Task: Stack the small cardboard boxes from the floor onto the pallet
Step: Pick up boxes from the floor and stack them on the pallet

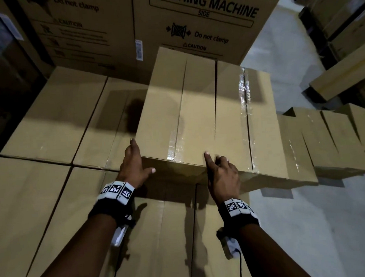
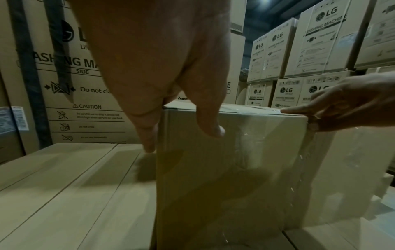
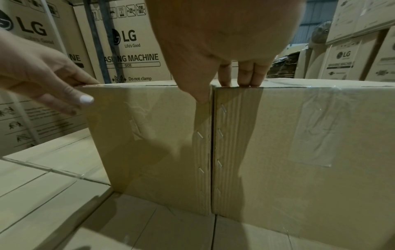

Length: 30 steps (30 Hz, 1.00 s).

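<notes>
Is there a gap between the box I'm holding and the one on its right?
No: in the right wrist view the held box stands flush against the neighbouring box, only a thin seam between them.

The pallet itself is hidden under the lower layer of boxes [image 1: 46,126], whose near end runs off the head view's edge at six o'clock. The washing machine carton [image 1: 190,18] is cut off at twelve o'clock, its small caution print too blurred to read. In the left wrist view the left hand [image 2: 162,59] hides part of that carton's lettering, and the upper box [image 2: 224,169] hides its own far side
</notes>
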Motion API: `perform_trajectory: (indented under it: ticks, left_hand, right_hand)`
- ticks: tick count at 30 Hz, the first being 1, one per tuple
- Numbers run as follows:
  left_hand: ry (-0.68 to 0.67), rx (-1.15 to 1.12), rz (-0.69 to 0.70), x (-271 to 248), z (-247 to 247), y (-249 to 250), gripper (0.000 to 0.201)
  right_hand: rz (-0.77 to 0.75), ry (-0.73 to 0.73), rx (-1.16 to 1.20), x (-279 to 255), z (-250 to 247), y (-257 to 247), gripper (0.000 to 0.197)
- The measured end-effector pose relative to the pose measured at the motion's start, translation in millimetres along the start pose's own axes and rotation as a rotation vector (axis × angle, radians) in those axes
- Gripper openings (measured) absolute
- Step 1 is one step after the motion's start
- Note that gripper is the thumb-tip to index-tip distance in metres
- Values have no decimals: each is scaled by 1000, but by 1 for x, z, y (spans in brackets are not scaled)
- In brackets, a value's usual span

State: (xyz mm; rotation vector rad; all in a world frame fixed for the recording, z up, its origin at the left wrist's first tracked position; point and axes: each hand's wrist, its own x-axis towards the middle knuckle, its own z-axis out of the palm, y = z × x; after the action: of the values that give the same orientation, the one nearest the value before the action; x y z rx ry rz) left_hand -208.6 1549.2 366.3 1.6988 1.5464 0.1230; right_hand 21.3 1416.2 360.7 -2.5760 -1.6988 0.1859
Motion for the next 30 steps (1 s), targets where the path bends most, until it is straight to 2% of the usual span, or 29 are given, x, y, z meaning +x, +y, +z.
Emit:
perform_trajectory:
  ticks: [5, 9, 10, 13, 18, 25, 30]
  left_hand:
    - [95, 47, 12, -24, 18, 9, 107]
    - [112, 69, 12, -58, 22, 20, 98]
    - [109, 63, 31, -69, 21, 22, 95]
    - [97, 23, 83, -106, 14, 22, 90]
    - [71, -89, 150, -187, -3, 20, 84]
    - [-48, -198, 308, -312, -44, 13, 75]
    - [-44, -251, 464, -375, -95, 18, 66]
  right_hand:
    - [12, -138, 55, -5, -9, 5, 78]
    - [-14, -272, 157, -15, -13, 7, 81]
    - [-9, -246, 226, -20, -12, 6, 79]
    - [35, -48, 488, -52, -24, -7, 68]
    - [69, 150, 704, -128, -70, -37, 63]
    - [156, 198, 901, -253, -146, -92, 62]
    - [99, 172, 969, -319, -198, -125, 57]
